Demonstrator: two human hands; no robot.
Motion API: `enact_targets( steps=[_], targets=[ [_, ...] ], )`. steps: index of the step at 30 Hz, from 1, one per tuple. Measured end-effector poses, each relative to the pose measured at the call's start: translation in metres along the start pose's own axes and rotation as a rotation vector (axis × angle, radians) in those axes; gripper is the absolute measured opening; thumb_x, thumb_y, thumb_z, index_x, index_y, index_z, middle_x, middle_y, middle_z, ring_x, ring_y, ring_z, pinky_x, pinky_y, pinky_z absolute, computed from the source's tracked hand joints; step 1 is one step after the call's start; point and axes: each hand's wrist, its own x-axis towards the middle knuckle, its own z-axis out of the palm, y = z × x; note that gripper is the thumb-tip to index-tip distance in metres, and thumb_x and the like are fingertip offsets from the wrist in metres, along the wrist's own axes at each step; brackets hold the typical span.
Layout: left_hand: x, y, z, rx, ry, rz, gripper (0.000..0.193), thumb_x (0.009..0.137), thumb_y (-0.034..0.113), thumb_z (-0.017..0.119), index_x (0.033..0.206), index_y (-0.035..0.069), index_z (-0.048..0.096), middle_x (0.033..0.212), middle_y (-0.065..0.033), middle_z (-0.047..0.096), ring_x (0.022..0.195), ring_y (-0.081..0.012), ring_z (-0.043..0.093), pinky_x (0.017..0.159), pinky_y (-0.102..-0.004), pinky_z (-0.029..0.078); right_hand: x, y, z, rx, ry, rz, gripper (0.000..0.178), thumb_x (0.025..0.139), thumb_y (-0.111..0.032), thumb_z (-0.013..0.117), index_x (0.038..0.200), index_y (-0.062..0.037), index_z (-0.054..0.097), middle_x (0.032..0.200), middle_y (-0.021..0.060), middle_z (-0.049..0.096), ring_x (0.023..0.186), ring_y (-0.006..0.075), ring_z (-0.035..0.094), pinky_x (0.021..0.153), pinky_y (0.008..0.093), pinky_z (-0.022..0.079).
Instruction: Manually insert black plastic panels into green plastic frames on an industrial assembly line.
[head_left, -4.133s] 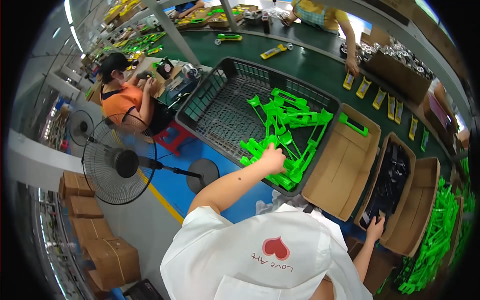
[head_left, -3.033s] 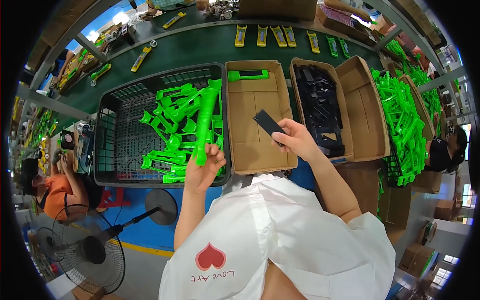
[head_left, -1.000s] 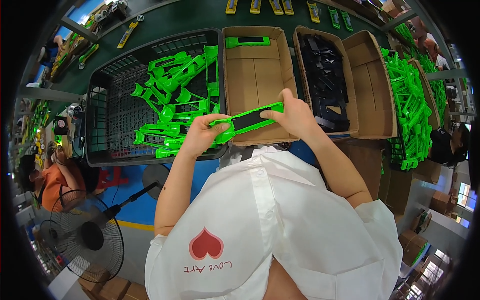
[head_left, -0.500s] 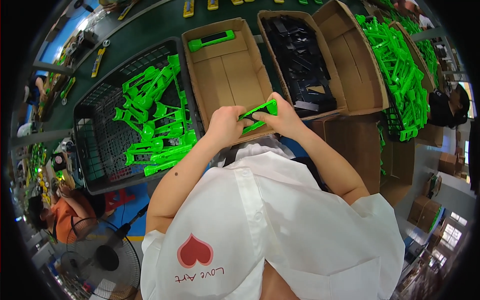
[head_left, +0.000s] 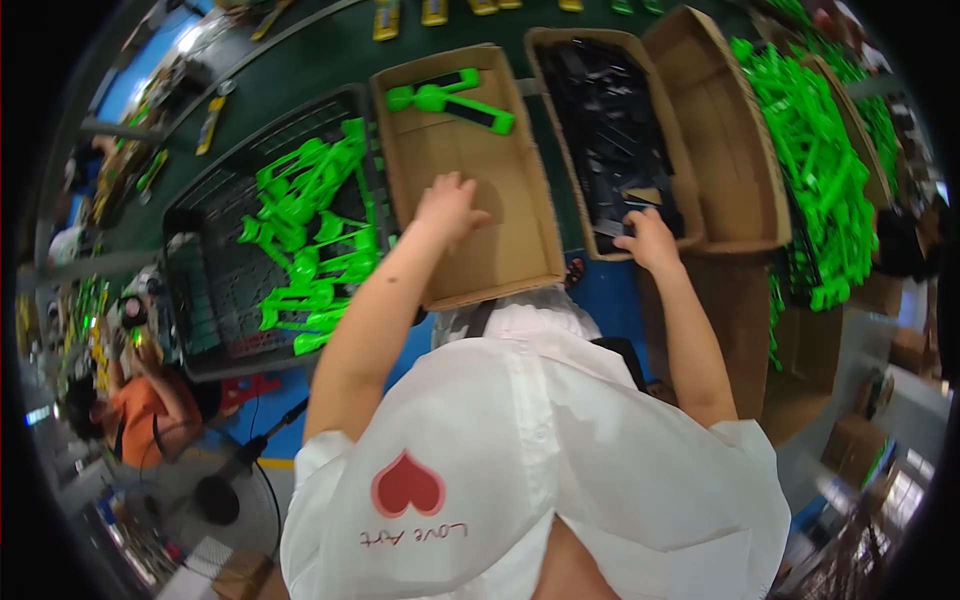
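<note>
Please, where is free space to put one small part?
Bare cardboard shows between the left hand and the right wall of the left carton, and in the right carton, between the black pieces and the green heap. Those two are crowded.

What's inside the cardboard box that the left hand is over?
Two green plastic pieces with dark strips lie at the far end of the cardboard box. The left hand covers some of the box, so I can't see what's beneath it.

Ref pedestal fan (head_left: 215, 497): blue floor (head_left: 287, 438) right of it, yellow floor line (head_left: 278, 463) alongside, red stool (head_left: 246, 388) beyond, windows (head_left: 908, 490) far right.
</note>
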Motion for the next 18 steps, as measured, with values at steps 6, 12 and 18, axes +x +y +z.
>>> enact_targets(
  steps=[6,12,18],
  targets=[
    [-0.041,0.013,-0.021,-0.459,0.615,0.245,0.022,0.070,0.009,0.059,0.090,0.002,0.054,0.103,-0.0151,0.051,0.100,-0.0299,0.045,0.082,-0.0366,0.039,0.005,0.014,0.011,0.330,0.500,-0.111,0.020,0.073,-0.019,0.062,0.084,-0.0035,0.056,0.072,0.0096,0.055,0.064,0.0217,0.053,0.056,0.0290,0.041],
    [-0.102,-0.115,-0.020,-0.097,0.735,-0.379,0.027,0.070,0.002,0.050,0.097,0.003,0.052,0.094,-0.0143,0.053,0.091,-0.0313,0.047,0.076,-0.0391,0.041,-0.004,-0.041,0.003,1.461,0.084,0.245,0.012,0.079,-0.017,0.060,0.084,-0.0054,0.059,0.068,-0.0021,0.055,0.057,0.0053,0.048,0.048,0.0171,0.038],
    [-0.125,-0.200,0.003,-0.148,0.443,-1.046,0.058,0.069,0.033,0.061,0.107,-0.006,0.041,0.105,-0.0230,0.049,0.099,-0.0384,0.045,0.084,-0.0419,0.036,-0.013,-0.096,-0.006,1.638,-0.133,0.061,0.006,0.079,-0.007,0.056,0.085,-0.0077,0.054,0.074,-0.0010,0.055,0.063,0.0071,0.050,0.054,0.0194,0.038]
  ],
)
